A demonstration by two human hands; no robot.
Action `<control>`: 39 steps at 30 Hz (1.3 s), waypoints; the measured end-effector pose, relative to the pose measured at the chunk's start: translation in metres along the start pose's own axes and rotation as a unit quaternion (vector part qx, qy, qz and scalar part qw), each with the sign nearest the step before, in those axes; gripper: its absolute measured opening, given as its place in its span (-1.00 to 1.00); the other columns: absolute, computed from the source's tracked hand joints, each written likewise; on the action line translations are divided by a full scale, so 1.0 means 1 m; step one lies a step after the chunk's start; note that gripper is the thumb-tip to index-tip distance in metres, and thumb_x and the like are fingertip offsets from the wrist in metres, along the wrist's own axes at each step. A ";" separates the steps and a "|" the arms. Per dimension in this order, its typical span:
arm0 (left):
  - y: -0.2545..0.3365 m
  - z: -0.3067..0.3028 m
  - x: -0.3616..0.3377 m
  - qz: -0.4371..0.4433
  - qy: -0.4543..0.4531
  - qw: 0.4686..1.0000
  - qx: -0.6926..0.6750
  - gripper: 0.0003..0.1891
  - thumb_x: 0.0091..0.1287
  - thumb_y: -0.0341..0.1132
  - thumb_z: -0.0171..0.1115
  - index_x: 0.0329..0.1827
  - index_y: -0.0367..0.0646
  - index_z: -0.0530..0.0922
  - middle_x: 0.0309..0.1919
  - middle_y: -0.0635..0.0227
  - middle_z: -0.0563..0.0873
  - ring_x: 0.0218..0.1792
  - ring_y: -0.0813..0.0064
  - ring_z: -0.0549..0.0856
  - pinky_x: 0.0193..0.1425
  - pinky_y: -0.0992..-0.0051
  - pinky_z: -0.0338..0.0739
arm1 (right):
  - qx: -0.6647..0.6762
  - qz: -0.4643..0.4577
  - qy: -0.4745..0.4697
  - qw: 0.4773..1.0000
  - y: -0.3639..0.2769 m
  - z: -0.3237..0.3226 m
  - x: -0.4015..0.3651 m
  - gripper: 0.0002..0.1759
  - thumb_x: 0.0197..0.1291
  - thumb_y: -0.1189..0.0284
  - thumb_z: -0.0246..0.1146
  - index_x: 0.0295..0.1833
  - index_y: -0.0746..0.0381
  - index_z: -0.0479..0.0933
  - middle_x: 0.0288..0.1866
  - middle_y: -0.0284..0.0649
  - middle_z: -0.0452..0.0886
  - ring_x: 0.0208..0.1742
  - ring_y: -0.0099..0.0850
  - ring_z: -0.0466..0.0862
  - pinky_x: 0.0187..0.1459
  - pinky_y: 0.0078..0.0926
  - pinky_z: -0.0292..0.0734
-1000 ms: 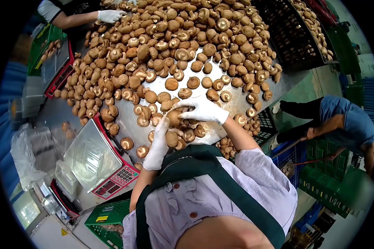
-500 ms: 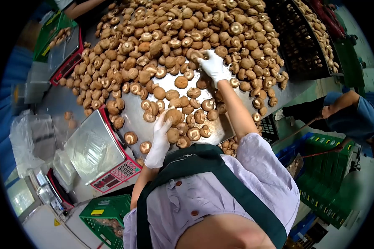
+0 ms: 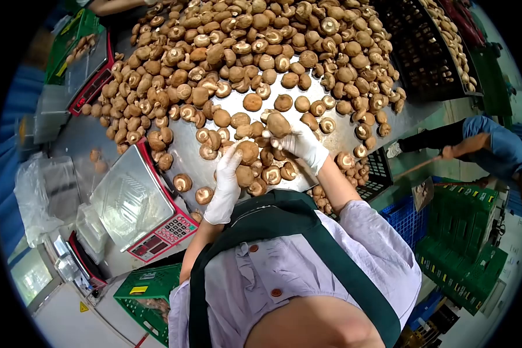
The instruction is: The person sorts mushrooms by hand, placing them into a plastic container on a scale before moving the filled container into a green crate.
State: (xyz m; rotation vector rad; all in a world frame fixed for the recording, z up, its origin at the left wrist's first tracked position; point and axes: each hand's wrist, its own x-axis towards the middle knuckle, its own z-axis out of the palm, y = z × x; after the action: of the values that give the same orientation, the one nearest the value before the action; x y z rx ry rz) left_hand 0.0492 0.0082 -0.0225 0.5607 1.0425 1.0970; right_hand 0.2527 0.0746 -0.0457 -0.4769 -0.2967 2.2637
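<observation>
Both my hands wear white gloves over a steel table (image 3: 336,134) heaped with brown shiitake mushrooms (image 3: 261,40). My right hand (image 3: 298,142) is closed around one mushroom (image 3: 278,124), lifted just above a small cluster at the table's near edge. My left hand (image 3: 229,174) rests on that cluster, its fingers touching a large round mushroom (image 3: 248,152). Several mushrooms (image 3: 271,174) lie between the two hands.
A red-trimmed scale (image 3: 138,206) with a clear tray stands at my left, a second scale (image 3: 90,75) farther back. Green crates (image 3: 148,301) sit below. A black crate of mushrooms (image 3: 423,46) is at the right. A person in blue (image 3: 487,148) bends over beside green crates (image 3: 467,255).
My right hand reached out to the far pile, took a mushroom and came back toward the near cluster. My left hand stayed on the cluster.
</observation>
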 end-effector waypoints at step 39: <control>0.008 -0.013 -0.013 0.005 -0.064 0.991 -0.119 -0.35 0.24 -0.15 0.21 0.33 -0.21 0.18 0.16 0.16 0.44 0.18 0.31 0.46 0.24 0.40 0.38 | -0.649 -0.088 0.166 0.737 0.001 0.062 -0.024 -0.38 -0.09 0.22 0.38 0.13 0.22 0.46 -0.06 -0.17 0.62 -0.05 -0.46 0.59 0.03 -0.50 0.46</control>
State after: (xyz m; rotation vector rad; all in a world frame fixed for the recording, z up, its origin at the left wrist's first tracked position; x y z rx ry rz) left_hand 0.0329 -0.0023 -0.0170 0.4371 0.7848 1.1596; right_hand 0.2405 0.0526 0.0160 -1.4362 -1.6644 1.3925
